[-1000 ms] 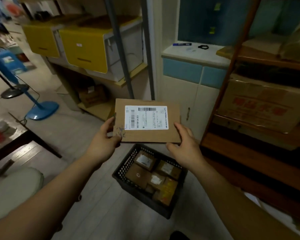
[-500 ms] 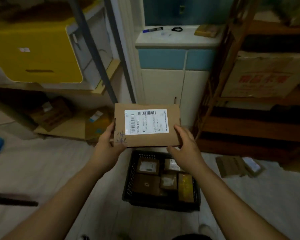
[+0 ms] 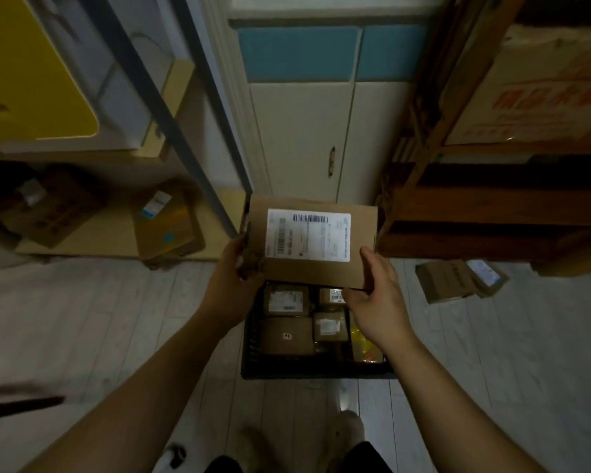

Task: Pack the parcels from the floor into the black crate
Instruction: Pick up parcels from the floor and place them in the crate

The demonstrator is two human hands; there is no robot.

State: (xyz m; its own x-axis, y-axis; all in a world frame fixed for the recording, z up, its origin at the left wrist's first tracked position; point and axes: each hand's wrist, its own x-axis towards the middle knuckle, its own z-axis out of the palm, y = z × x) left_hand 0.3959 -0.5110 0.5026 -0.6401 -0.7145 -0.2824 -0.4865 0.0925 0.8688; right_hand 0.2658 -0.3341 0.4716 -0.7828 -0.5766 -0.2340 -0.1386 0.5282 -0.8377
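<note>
I hold a flat brown cardboard parcel point(image 3: 362, 230) with a white shipping label, level, above the far end of the black crate point(image 3: 318, 370). My left hand point(image 3: 231, 285) grips its left edge and my right hand point(image 3: 377, 295) grips its near right corner. The crate stands on the pale plank floor right in front of my feet and holds several small brown parcels and a yellow packet. Its far rim is hidden behind the held parcel. Another brown parcel point(image 3: 458, 279) lies on the floor to the right.
A white and blue cabinet point(image 3: 304, 131) stands straight ahead. A wooden shelf unit point(image 3: 492, 213) with a large printed carton is on the right. On the left, a metal rack carries a yellow-fronted bin point(image 3: 31, 73), with boxes point(image 3: 166, 227) on its low shelf.
My view has tilted further down and closer. The held parcel has come lower over the crate, and my feet are now in view below it.
</note>
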